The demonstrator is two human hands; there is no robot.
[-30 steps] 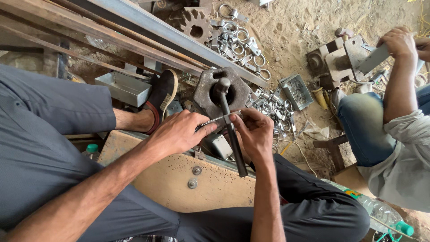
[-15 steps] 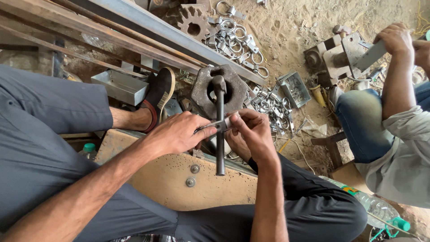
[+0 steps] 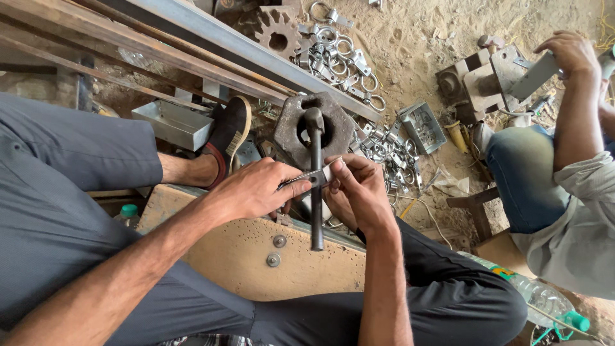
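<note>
Seen from above, a seated person's two bare hands meet over a wooden block (image 3: 256,256) held between the knees. The left hand (image 3: 256,190) is curled closed, and a small flat metal bracket (image 3: 309,180) is pinched between its thumb and fingers. The right hand (image 3: 359,192) is also curled, its fingertips closed on the other end of the same bracket. The bracket is held level, just in front of a dark steel hammer (image 3: 315,173) that stands upright between the two hands, its head at the top and its handle reaching down over the block's edge. Whether the hammer is gripped by either hand cannot be told.

Behind the hammer head, a heavy six-sided metal block (image 3: 291,131) with a round hole is set on the sandy floor. Beside it, a pile of shiny ring clamps (image 3: 346,57) is scattered, with a rusty toothed gear (image 3: 277,32) near its top. A sandalled foot (image 3: 227,138) is rested beside a small grey metal box (image 3: 170,123). At the right edge, another person's hand (image 3: 570,54) is placed on a grey metal piece.
</note>
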